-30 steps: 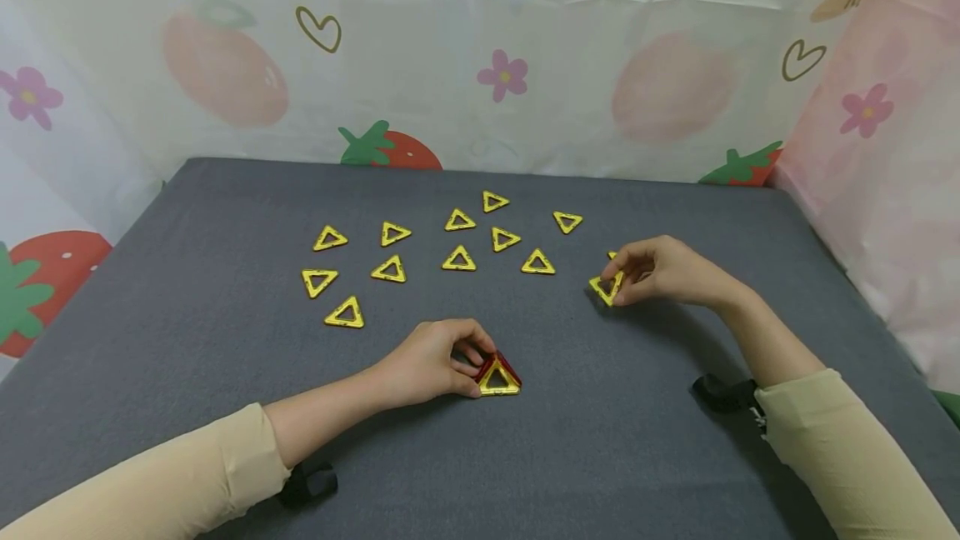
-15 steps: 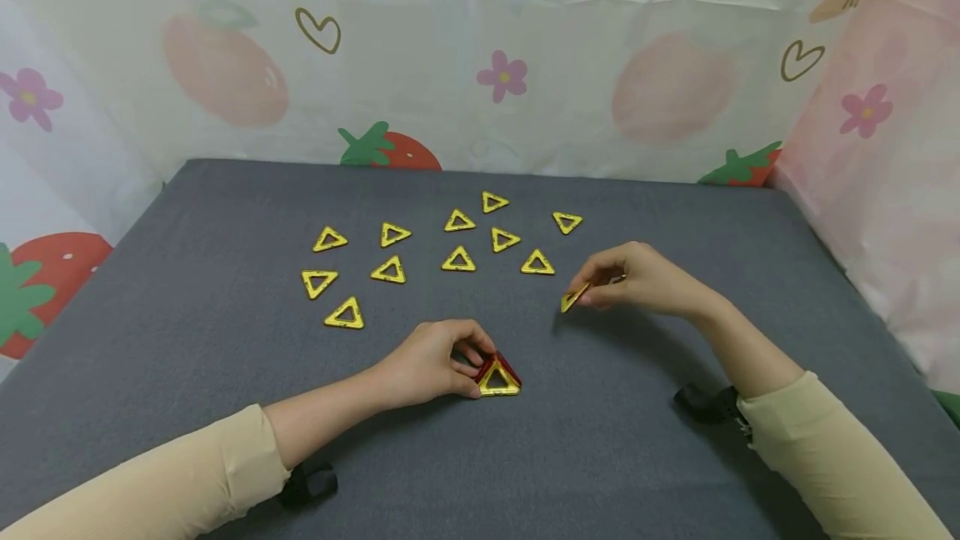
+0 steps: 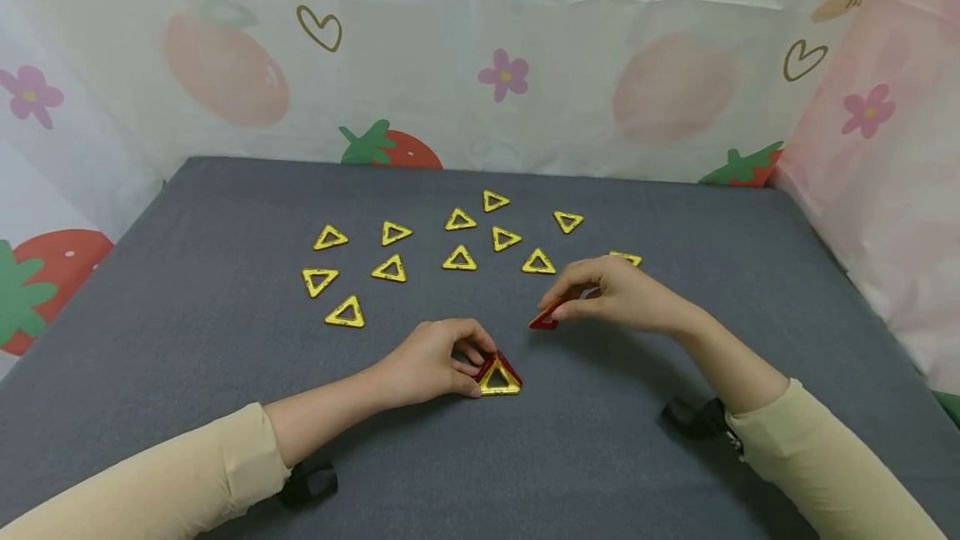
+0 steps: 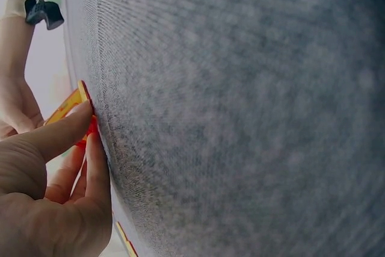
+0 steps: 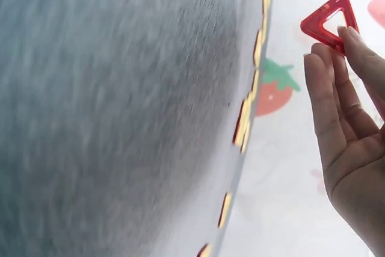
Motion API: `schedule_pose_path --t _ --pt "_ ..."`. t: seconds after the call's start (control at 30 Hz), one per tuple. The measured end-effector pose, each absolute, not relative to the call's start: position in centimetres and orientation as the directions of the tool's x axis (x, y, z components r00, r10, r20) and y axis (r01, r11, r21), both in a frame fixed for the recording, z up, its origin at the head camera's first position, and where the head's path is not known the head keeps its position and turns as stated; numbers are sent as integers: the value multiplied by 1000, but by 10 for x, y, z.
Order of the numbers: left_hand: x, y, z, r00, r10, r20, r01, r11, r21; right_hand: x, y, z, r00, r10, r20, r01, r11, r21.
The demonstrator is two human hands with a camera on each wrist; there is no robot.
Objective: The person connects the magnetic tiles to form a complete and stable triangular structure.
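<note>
My left hand [image 3: 427, 363] is at the table's front middle, its thumb and fingers gripping the left side of a small joined piece of triangular magnetic tiles [image 3: 498, 391]. A yellow face leans toward me, with red tile sides behind it. In the left wrist view the thumb presses one side of this piece [image 4: 71, 100], and part of it is hidden by the fingers. Up and to the right, my right hand [image 3: 622, 294] pinches a single triangular magnetic tile [image 5: 314, 25] above the table. Its red side shows, and it hangs apart from the joined piece.
Several yellow triangular tiles lie scattered flat across the grey table [image 3: 225, 357]. One tile [image 3: 628, 257] is partly hidden behind my right hand. A printed curtain [image 3: 570, 40] stands behind the table. Black wrist straps [image 3: 693, 419] hang under both forearms.
My right hand has moved left and toward me with its tile, which has turned from its yellow face to its red one. The left hand and joined piece have stayed put.
</note>
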State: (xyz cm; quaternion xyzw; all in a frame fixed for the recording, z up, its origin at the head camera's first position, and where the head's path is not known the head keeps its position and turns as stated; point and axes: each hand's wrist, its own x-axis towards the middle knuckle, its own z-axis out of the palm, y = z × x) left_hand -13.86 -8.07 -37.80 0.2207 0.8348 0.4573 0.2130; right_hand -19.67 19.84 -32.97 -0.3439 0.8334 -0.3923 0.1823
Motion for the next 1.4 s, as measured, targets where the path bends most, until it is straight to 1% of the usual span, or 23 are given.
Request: schedule_pose_path --t 0.33,0.5,0.7,1.03,1.4 --pt "-137 -80 -376 -821 551 -151 183 504 844 -176 177 -329 -697 -717 -15 -429 434 -792" --pt "-136 -80 -375 -823 549 -145 182 498 848 -165 164 -332 -660 -751 7 -468 404 -786" --pt "-136 -80 -376 -817 562 -130 201 489 849 -154 151 -337 -621 -784 0 -515 408 -754" --pt "-135 -82 -374 -809 575 -124 207 476 855 -150 140 -343 -605 -796 -1 -550 419 -722" --pt "-134 -82 -373 -806 575 -142 191 479 857 -150 137 -347 -611 -792 -2 -557 431 -710"
